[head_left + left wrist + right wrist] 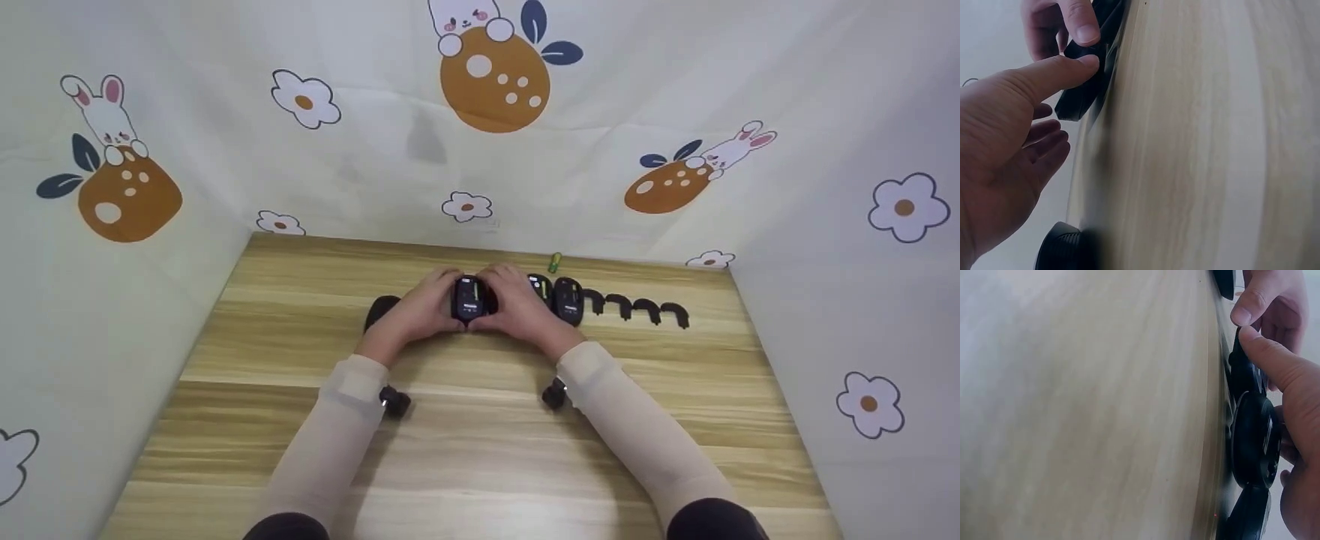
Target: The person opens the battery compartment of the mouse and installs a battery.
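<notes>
A black computer mouse [470,300] lies underside up between the two hands, a yellow-green strip showing in it. My left hand [424,306] holds its left side, thumb at the near end and fingers at the far end. From the other side my right hand [516,300] grips it the same way, and the thumbs nearly meet. In the left wrist view, the left thumb presses the edge of the mouse [1081,93], while the other fingers stay loosely bent. Part of the mouse is hidden behind the hands.
Another black mouse [381,309] sits left of the left hand. Two upturned mice [568,301] stand by the right hand, one partly covered. Several hook-shaped black covers [619,306] line up farther right. A green-yellow battery [555,262] lies near the back edge.
</notes>
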### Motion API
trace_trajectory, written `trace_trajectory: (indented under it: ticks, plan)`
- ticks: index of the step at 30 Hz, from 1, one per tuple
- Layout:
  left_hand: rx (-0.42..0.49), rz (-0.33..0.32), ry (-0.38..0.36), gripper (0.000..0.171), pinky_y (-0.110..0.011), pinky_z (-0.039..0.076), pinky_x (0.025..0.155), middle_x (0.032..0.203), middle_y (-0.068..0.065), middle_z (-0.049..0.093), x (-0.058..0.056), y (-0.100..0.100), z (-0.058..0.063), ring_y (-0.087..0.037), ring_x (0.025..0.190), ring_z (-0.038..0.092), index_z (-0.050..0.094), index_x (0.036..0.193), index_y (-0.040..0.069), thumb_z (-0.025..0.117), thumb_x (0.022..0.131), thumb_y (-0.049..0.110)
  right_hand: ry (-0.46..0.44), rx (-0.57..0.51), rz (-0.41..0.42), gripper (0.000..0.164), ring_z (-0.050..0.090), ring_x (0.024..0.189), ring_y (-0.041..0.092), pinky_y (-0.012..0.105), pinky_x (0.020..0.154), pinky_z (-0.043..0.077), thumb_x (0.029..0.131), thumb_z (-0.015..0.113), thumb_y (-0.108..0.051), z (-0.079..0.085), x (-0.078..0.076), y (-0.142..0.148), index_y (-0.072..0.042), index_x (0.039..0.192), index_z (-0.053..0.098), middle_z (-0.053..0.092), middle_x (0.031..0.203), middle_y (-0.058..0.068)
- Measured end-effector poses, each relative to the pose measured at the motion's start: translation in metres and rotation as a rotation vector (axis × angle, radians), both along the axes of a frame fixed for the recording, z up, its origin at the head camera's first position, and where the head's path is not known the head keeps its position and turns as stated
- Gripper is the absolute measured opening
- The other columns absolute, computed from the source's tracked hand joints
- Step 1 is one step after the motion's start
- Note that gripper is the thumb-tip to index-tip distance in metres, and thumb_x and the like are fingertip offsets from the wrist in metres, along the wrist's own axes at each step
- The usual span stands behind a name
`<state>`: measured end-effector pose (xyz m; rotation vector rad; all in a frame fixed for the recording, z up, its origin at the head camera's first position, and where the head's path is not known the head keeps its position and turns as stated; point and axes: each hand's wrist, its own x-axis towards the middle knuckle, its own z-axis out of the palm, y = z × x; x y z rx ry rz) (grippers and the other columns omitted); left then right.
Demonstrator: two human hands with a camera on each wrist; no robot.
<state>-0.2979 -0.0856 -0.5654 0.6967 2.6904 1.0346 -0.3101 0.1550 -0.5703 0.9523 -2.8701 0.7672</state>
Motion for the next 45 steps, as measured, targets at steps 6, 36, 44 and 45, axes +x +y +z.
trace_trajectory:
  ticks: [6,36,44,45]
  plan:
    - [0.029,0.025,0.033,0.096,-0.055,0.035,0.13,0.171,-0.016,0.041,0.011,-0.013,0.007,-0.039,0.157,0.042,0.043,0.167,0.008,0.094,0.088,0.027,-0.016,-0.168,-0.018,0.084,0.046,0.148,0.029,0.048,0.128,0.035,0.085,0.096,-0.044,0.003,0.014,-0.004,-0.006,0.151,0.061,0.06,0.153,0.008]
    - [0.154,0.157,0.021,0.08,-0.068,0.029,0.129,0.17,-0.019,0.042,0.053,-0.12,0.003,-0.045,0.158,0.036,0.047,0.165,0.008,0.085,0.097,0.026,-0.122,-0.314,0.058,0.083,0.048,0.15,0.025,0.037,0.128,0.038,0.092,0.091,-0.039,0.009,0.063,-0.091,-0.008,0.158,0.052,0.051,0.16,0.01]
    - [0.149,0.124,-0.098,0.094,-0.068,0.024,0.131,0.175,-0.021,0.034,0.053,-0.136,-0.005,-0.046,0.161,0.031,0.037,0.17,0.007,0.088,0.093,0.027,-0.221,-0.268,-0.006,0.089,0.046,0.153,0.026,0.036,0.13,0.036,0.093,0.091,-0.041,0.001,0.063,-0.113,-0.006,0.162,0.048,0.05,0.163,0.011]
    - [0.146,0.117,-0.106,0.095,-0.068,0.023,0.132,0.176,-0.022,0.034,0.053,-0.137,-0.006,-0.046,0.161,0.031,0.037,0.17,0.006,0.088,0.093,0.027,-0.235,-0.269,-0.016,0.089,0.046,0.153,0.027,0.036,0.13,0.036,0.093,0.091,-0.042,0.0,0.062,-0.115,-0.006,0.163,0.047,0.05,0.163,0.012]
